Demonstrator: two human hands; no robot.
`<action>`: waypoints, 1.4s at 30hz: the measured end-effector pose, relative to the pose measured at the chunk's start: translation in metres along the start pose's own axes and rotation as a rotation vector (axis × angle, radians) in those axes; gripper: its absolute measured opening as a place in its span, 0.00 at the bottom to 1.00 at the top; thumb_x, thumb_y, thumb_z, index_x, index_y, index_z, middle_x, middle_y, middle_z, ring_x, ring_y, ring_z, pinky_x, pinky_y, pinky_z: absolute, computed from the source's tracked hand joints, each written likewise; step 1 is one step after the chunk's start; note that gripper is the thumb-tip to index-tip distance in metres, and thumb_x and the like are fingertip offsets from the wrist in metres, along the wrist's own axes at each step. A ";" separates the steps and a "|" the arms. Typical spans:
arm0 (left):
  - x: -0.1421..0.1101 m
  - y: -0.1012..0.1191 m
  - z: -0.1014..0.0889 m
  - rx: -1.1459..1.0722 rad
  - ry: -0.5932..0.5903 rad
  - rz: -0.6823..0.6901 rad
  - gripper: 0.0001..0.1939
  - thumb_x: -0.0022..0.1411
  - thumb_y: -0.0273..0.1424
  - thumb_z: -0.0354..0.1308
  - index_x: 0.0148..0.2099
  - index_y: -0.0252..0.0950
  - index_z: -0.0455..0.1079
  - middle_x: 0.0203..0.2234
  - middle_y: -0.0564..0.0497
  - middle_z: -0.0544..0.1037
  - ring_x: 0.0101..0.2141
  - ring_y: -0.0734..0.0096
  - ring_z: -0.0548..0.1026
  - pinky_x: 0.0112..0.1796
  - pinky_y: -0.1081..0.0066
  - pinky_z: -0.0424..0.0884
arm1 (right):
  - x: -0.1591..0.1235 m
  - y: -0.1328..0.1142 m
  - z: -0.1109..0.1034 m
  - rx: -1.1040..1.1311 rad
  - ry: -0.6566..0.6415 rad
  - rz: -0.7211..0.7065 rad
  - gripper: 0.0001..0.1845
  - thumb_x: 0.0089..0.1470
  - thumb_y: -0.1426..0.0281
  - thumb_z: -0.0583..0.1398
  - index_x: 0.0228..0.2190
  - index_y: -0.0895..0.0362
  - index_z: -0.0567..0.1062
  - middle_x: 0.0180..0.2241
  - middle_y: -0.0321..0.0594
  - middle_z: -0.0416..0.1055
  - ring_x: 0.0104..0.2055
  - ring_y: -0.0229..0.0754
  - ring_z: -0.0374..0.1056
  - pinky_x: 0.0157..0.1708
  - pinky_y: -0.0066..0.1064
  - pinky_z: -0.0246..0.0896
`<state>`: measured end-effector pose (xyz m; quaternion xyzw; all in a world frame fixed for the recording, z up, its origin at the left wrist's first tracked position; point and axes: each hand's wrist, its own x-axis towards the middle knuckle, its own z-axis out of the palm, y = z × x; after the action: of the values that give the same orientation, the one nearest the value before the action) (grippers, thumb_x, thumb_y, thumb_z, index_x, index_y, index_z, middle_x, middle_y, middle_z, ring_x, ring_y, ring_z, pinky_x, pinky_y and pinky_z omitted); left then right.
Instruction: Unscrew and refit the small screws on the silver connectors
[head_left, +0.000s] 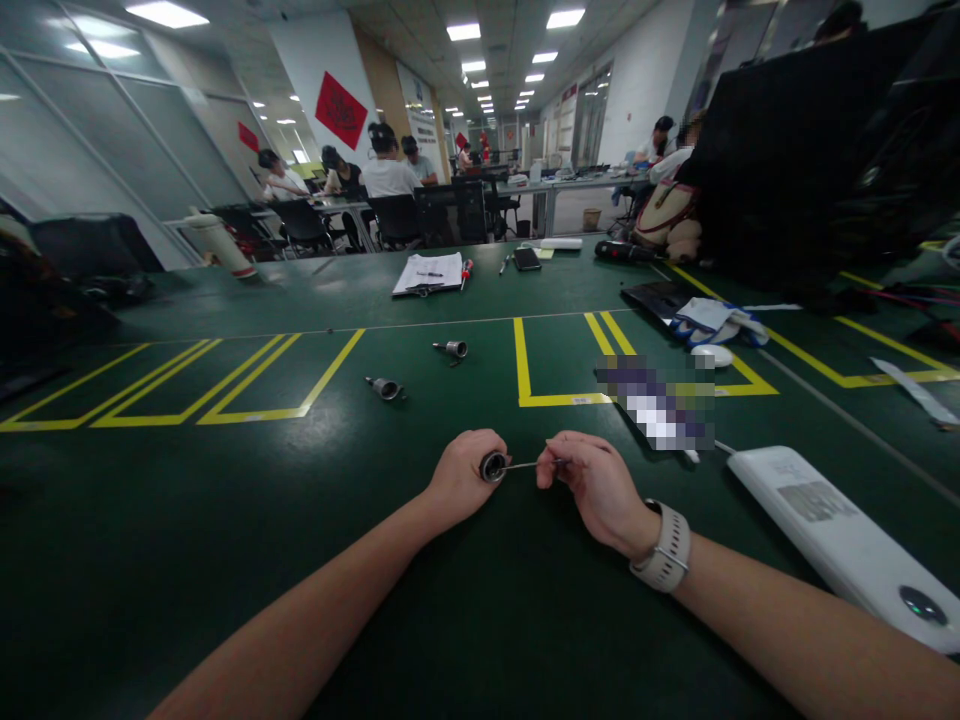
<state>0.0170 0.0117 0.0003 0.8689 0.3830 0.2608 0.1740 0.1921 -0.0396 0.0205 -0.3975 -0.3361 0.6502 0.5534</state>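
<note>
My left hand (463, 478) is wrapped around a metal hole saw (493, 466), its round open end facing me. From the right, my right hand (596, 488) pinches a thin metal hex key (523, 465). The key's far end meets the hole saw at its rim; whether it sits in a screw is too small to tell. Farther up the green table lie two more hole saws, one (385, 388) to the left and another (452, 349) nearer the middle, both on their sides with their shanks pointing left.
Yellow tape outlines (525, 365) mark the green tabletop (225, 520). On the right lie a long white device (840, 530), a partly blurred packet (652, 400) and a white mouse (712, 357). Toward the back are a clipboard (429, 272), a phone (526, 259) and a dark monitor (810, 160).
</note>
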 end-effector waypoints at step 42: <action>0.002 -0.009 -0.004 -0.061 0.004 -0.100 0.07 0.54 0.27 0.55 0.25 0.35 0.63 0.21 0.56 0.68 0.24 0.75 0.66 0.26 0.74 0.60 | -0.009 0.002 0.001 -0.535 -0.152 -0.275 0.12 0.56 0.66 0.55 0.24 0.57 0.73 0.25 0.36 0.70 0.30 0.39 0.65 0.34 0.33 0.57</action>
<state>0.0102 0.0194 -0.0005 0.8425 0.4183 0.2650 0.2123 0.1906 -0.0487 0.0205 -0.4302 -0.5861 0.4857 0.4853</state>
